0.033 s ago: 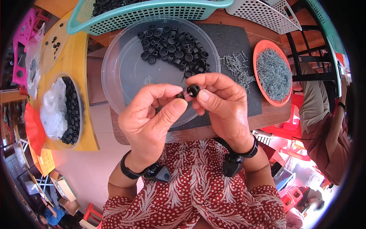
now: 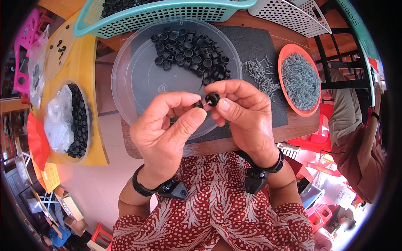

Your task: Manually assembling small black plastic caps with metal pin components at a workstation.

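Note:
My right hand (image 2: pixel 247 115) pinches a small black round plastic cap (image 2: pixel 212 98) between thumb and fingers. My left hand (image 2: pixel 165 127) has its thumb and forefinger closed on a small dark piece (image 2: pixel 200 104), mostly covered by the fingertips. A short length of metal screw (image 2: pixel 206 103) shows between the two parts. Both hands are raised over the near right rim of a clear round tub (image 2: pixel 138 92). Many black ring-shaped plastic parts (image 2: pixel 188 53) lie heaped in its far right half.
Loose screws (image 2: pixel 260 75) lie on a dark mat (image 2: pixel 251 37), beside an orange bowl (image 2: pixel 281 62) full of screws. Beyond the tub stands a green basket (image 2: pixel 167 20). At left, a yellow table (image 2: pixel 90 54) bears a container of black parts (image 2: pixel 78 125). A person (image 2: pixel 360 138) sits at right.

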`<state>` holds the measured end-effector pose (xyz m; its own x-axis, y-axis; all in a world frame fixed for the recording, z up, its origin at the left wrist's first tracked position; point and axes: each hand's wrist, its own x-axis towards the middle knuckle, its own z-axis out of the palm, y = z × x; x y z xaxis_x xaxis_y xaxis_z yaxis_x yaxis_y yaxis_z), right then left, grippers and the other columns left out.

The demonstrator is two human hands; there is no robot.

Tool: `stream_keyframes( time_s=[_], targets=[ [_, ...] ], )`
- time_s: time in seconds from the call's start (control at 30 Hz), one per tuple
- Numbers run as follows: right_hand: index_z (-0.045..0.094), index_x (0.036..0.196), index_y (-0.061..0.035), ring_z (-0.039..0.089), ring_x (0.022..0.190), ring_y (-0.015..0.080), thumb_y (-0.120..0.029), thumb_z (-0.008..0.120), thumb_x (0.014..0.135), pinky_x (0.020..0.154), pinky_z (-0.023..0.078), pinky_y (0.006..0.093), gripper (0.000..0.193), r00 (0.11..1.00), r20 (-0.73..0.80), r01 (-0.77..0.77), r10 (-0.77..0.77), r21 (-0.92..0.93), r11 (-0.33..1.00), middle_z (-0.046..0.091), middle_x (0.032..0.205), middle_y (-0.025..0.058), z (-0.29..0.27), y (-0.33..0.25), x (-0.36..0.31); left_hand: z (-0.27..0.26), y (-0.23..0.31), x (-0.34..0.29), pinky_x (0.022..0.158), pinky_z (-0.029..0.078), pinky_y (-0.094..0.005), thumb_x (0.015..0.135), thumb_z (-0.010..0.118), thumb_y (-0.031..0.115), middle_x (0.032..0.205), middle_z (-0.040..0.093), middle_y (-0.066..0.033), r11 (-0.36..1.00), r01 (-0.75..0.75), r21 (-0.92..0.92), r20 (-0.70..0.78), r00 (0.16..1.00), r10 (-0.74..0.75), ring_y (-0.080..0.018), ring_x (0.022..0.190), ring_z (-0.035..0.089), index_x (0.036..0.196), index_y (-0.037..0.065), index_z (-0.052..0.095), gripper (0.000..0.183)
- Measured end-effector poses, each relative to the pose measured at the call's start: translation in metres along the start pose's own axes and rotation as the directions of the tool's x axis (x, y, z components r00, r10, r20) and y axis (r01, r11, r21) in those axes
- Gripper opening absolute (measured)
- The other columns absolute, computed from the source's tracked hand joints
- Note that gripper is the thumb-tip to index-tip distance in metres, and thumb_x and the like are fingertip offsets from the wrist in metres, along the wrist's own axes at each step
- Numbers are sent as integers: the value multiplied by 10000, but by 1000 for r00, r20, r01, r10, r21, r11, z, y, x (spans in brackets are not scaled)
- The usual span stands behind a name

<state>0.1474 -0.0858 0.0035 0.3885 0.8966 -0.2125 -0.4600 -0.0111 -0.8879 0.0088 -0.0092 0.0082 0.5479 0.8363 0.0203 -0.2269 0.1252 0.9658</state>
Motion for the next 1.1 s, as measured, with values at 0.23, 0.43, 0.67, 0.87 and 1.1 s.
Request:
stream_keyframes(
  time_s=[0.23, 0.43, 0.67, 0.87, 1.1],
  targets=[
    [621, 1052, -7, 585, 724, 65, -22, 601, 847, 600, 439, 183, 206, 1000, 11, 12, -13, 35, 999, 671, 861, 56, 0, 1, 1, 4, -4, 1, 651, 473, -208, 789, 688, -6, 835, 622, -62, 977, -126, 172, -25, 991, 132, -95, 724, 595, 937, -42, 612, 171],
    [629, 1041, -2, 586, 748, 65, -18, 601, 848, 608, 435, 181, 195, 999, 24, 34, -35, 33, 999, 659, 880, 40, 0, 3, 1, 4, -9, 1, 597, 477, -207, 765, 713, 7, 815, 621, -72, 944, -206, 257, -34, 974, 222, -102, 686, 600, 915, -30, 622, 179],
    [630, 1045, -1, 584, 768, 66, -13, 607, 840, 626, 442, 185, 207, 999, 35, 36, -37, 28, 999, 655, 893, 34, 1, 4, 0, 4, -6, 2, 574, 488, -218, 761, 713, 4, 802, 619, -83, 876, -304, 374, 16, 947, 322, -114, 663, 608, 914, -29, 616, 184],
    [630, 1047, 3, 581, 766, 66, -10, 606, 839, 639, 445, 187, 210, 999, 30, 13, -15, 50, 999, 656, 898, 34, 0, 4, 0, 6, -3, -2, 660, 433, -202, 778, 686, -35, 863, 607, -53, 914, -215, 343, -6, 973, 231, -84, 728, 533, 929, -41, 621, 165],
    [634, 1056, 6, 576, 762, 68, 1, 602, 837, 638, 444, 186, 221, 1000, 5, 23, -23, 21, 1000, 655, 894, 34, 1, 5, -1, 5, -3, -2, 656, 431, -199, 772, 693, -31, 855, 605, -46, 892, -234, 388, 12, 968, 249, -80, 721, 529, 926, -38, 621, 170]
  ],
)
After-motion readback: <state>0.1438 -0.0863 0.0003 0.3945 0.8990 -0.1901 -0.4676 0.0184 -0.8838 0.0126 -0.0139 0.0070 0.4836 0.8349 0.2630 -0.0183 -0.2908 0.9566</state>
